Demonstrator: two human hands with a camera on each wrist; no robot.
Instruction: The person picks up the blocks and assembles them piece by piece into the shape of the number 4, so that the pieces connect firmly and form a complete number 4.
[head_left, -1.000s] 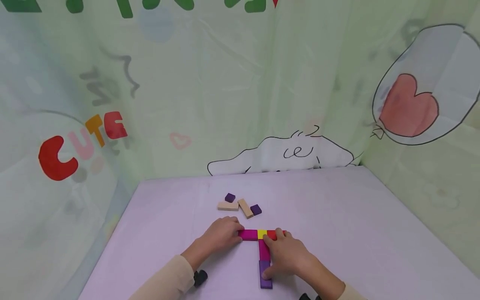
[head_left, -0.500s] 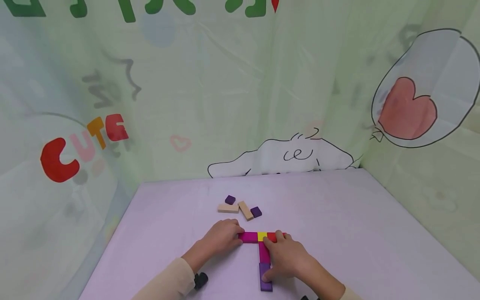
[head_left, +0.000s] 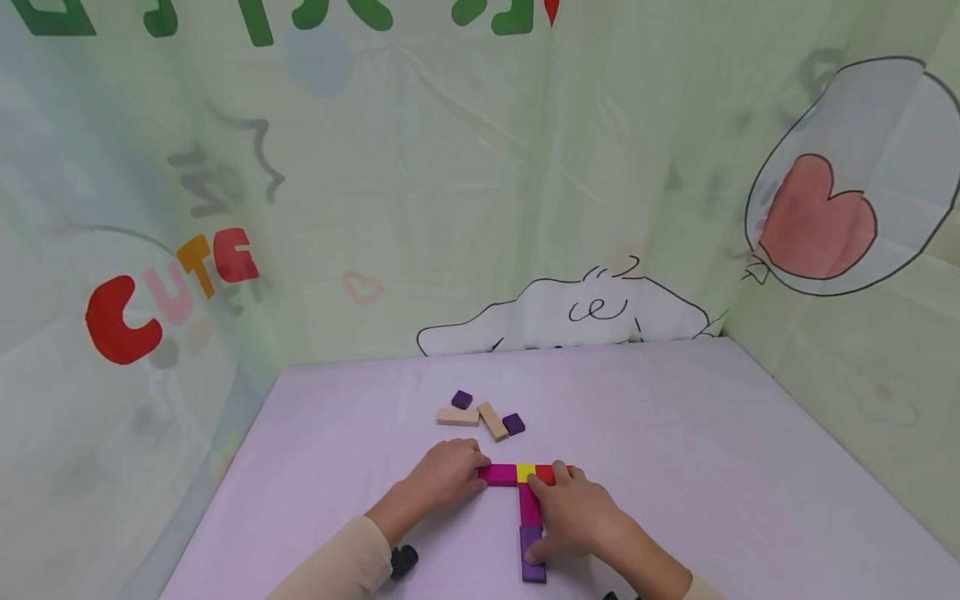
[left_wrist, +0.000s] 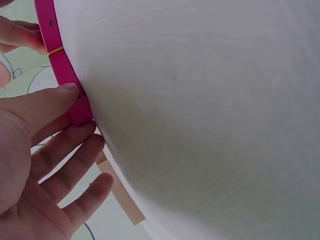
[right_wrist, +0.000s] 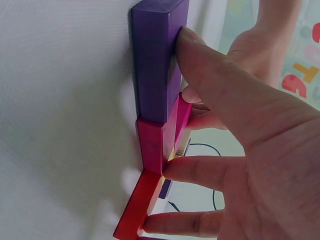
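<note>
Coloured wooden blocks lie flat on the table in a T shape. Along its crossbar are a magenta block, a yellow block and a red block. Down the stem come a second magenta block and a purple block. My left hand pinches the crossbar's left end between thumb and index finger, other fingers spread. Over the stem, my right hand rests with extended fingers: thumb on the purple block, index fingertip by the yellow block, another fingertip at the red block.
Behind the T lie two plain wooden blocks, one crosswise and one slanted. Two small dark purple blocks, one at the back and one to the right, lie beside them. A printed curtain borders the table.
The head view has tilted slightly, so the scene sits a little lower in it. Both hands and all the blocks keep their places.
</note>
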